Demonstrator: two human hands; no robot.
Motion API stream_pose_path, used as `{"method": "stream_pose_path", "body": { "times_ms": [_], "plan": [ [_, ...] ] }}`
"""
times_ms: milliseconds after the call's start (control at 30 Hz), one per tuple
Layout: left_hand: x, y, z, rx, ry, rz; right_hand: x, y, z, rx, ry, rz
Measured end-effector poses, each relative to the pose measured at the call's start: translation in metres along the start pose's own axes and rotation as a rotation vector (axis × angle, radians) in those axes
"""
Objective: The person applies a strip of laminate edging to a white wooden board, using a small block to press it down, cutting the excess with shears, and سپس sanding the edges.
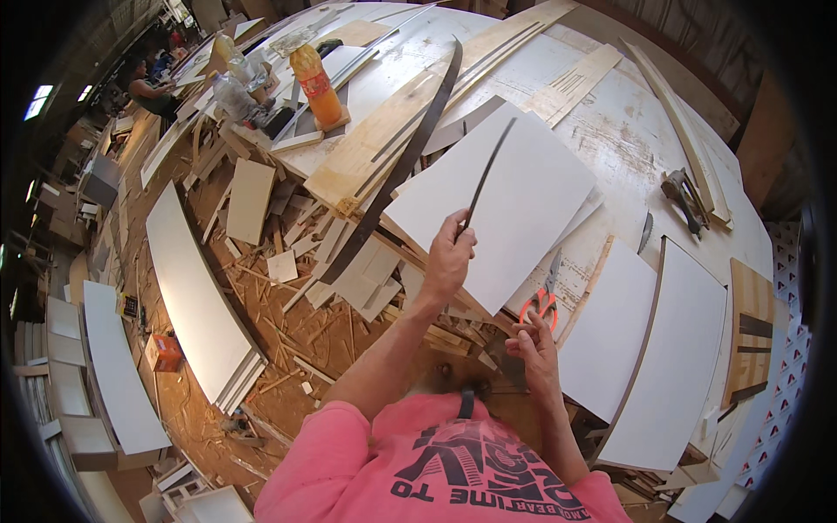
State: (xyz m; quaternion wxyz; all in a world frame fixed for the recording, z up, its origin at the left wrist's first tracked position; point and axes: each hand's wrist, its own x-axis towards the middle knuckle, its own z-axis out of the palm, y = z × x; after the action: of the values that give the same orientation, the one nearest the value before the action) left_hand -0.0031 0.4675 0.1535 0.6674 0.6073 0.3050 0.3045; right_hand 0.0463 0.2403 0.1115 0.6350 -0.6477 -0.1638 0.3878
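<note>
My left hand (449, 260) is closed around a thin dark edging strip (490, 166), which stands up from the fist and curves to the right. Behind the strip lies a white rectangular panel (523, 196) on the table. Lower right, the curled fingers of my right hand (536, 357) are at the orange loops of a pair of scissors (542, 305), whose blades point away from me. How far the fingers pass through the loops is hard to see. A longer dark strip (397, 183) bends over the table's left edge towards the floor.
Right of the scissors lie more white panels (667, 357) and a clamp-like tool (684, 200). An orange-filled bottle (316, 87) stands at the far left of the table. Stacked panels (196, 296) and wood offcuts cover the floor at left. Another person (150, 90) is far off.
</note>
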Motion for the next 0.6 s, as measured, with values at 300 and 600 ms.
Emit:
{"method": "stream_pose_path", "body": {
  "times_ms": [300,600],
  "plan": [
    [0.165,-0.032,-0.237,0.981,0.462,0.093,0.011,0.017,-0.011,-0.071,0.155,0.011],
    [0.223,-0.098,-0.293,1.308,0.354,0.207,-0.005,0.05,0.034,-0.145,0.347,0.065]
  ]
}}
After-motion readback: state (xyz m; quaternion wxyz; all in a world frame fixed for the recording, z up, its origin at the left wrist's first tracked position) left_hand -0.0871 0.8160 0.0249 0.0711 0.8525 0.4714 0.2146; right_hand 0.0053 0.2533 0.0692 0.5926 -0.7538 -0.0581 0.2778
